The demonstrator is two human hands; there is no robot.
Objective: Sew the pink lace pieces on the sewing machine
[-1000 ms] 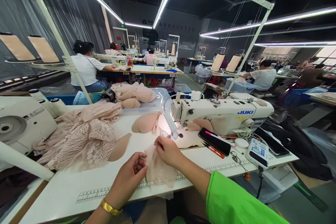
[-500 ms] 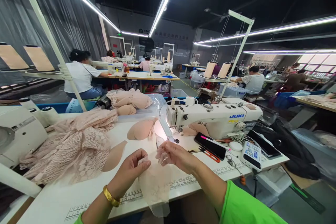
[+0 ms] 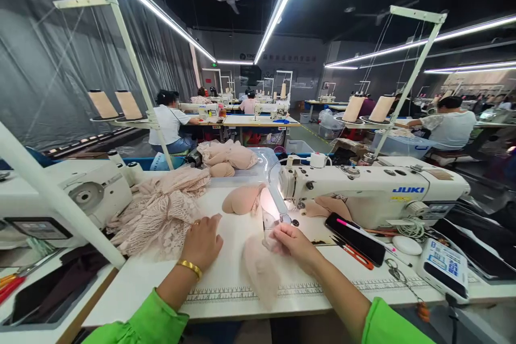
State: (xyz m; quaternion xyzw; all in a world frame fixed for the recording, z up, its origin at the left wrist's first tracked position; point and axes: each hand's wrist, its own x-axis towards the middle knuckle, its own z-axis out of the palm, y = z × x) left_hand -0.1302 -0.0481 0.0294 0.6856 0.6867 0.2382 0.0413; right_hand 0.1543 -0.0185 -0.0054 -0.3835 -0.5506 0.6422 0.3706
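My right hand [image 3: 293, 243] pinches the top edge of a sheer pink mesh piece [image 3: 261, 271], which trails down over the white table [image 3: 226, 274] towards me. The hand is just in front of the needle area of the white JUKI sewing machine [image 3: 374, 191]. My left hand [image 3: 201, 241], with a gold bangle and a ring, lies flat with fingers together at the edge of a pile of pink lace fabric [image 3: 161, 212]. A padded pink cup [image 3: 241, 200] lies behind, near the machine's lamp.
A black phone [image 3: 355, 231], red snips [image 3: 355, 253] and a white control box [image 3: 443, 269] lie right of the needle. A second machine [image 3: 92, 193] stands at the left. More pink cups [image 3: 228, 155] are stacked at the back. Other people sit sewing at tables beyond.
My left hand let go of the mesh piece and moved left onto the lace pile. My right hand carried the mesh towards the needle. The camera turned left.
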